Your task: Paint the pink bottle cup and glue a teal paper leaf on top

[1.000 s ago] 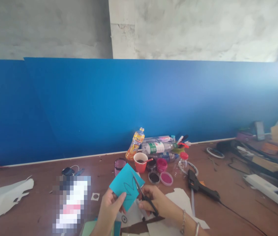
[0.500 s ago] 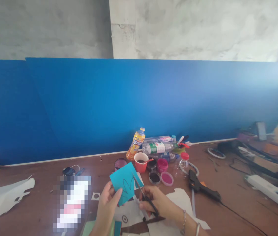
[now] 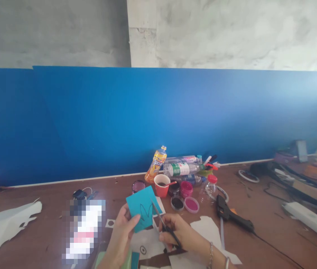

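Note:
A square of blue paper [image 3: 136, 203] with a pencilled, pointed outline is pinched in my left hand [image 3: 123, 233], thumb in front and fingers behind. My right hand [image 3: 177, 231] grips black-handled scissors [image 3: 173, 236] by the loops. Their blades reach up to the paper's right side, where a cut separates a strip on the right from the main piece. Beneath my hands lie white paper sheets [image 3: 148, 243], one with a small ringed circle drawn on it.
A red cup [image 3: 162, 189] with a brush, jars of pink paint [image 3: 186, 189] and plastic bottles [image 3: 181, 169] stand behind my hands. At the right lie a black glue gun [image 3: 233, 215] and a white power strip [image 3: 310, 224]; torn white paper [image 3: 7, 228] lies left.
The paper has tilted slightly in my left hand, and the scissors remain at its right side. The whole view has shifted a little.

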Tool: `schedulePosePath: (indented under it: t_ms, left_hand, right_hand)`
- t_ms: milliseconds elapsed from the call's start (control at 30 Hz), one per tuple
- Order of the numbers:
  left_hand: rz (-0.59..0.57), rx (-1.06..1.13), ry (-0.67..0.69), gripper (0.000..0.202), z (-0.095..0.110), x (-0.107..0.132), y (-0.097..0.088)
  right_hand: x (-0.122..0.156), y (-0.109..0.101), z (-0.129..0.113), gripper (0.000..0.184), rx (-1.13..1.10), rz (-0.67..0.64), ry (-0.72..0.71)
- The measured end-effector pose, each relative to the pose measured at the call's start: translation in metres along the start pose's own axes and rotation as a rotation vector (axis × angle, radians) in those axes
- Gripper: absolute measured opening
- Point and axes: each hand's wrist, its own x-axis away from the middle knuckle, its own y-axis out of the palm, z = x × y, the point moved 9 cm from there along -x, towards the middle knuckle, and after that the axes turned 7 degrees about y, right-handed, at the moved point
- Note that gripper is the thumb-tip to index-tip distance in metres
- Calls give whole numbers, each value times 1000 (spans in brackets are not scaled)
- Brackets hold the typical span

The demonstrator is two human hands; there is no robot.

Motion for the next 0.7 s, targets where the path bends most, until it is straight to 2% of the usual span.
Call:
schedulePosePath:
  t_ms: [133, 200, 267, 433, 500, 633, 700]
  left_hand:
    - [-226, -77, -149, 54, -18, 7, 16]
    - [-277, -109, -158, 51, -21, 9, 19]
    - [-239, -94, -136, 49, -17, 7, 15]
    - [-43, -33, -49, 46, 5, 2, 1]
    - [2, 9, -16, 47, 11, 3, -2]
    - [75, 204, -124, 20, -3, 6, -4]
    - [92, 271, -173, 15, -13, 9, -4]
  right_hand:
    - [-2, 1, -1, 51, -35, -15, -3]
    - [-3, 1, 0, 54, -49, -16, 5]
    - [-4, 0, 1, 54, -49, -10, 3]
    - [-2, -1, 3, 45, 0, 3, 17]
    - [-1, 0, 4, 42, 10, -2, 32]
    - [-2, -1, 9, 39, 9, 2, 26]
    - [-4, -2, 12, 37, 17, 4, 16]
